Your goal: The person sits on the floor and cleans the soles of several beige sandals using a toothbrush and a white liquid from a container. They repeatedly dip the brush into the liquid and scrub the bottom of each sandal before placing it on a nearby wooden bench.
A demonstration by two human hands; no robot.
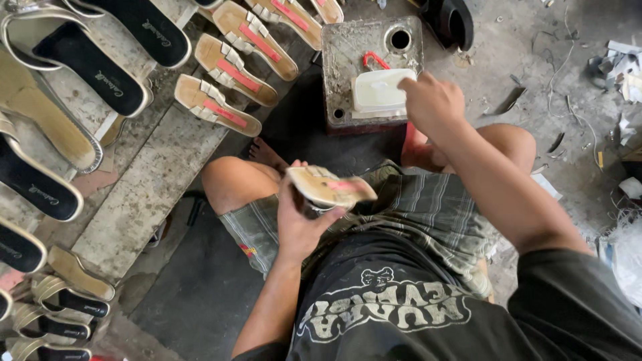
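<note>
My left hand (302, 217) is closed around a tan sandal with a pink strap (331, 188), held over my lap above my plaid shorts. My right hand (431, 101) reaches forward to a white plastic tub (379, 91) that sits on a square metal can (348, 47) with a round hole and a red handle. The fingers of that hand rest at the tub's right edge; whether they hold something small is hidden.
Several matching tan sandals (227, 70) lie in a row on a concrete bench (150, 180) at upper left. Black-insoled sandals with pale straps (87, 63) fill the left side. Scraps and debris (618, 63) litter the floor at right.
</note>
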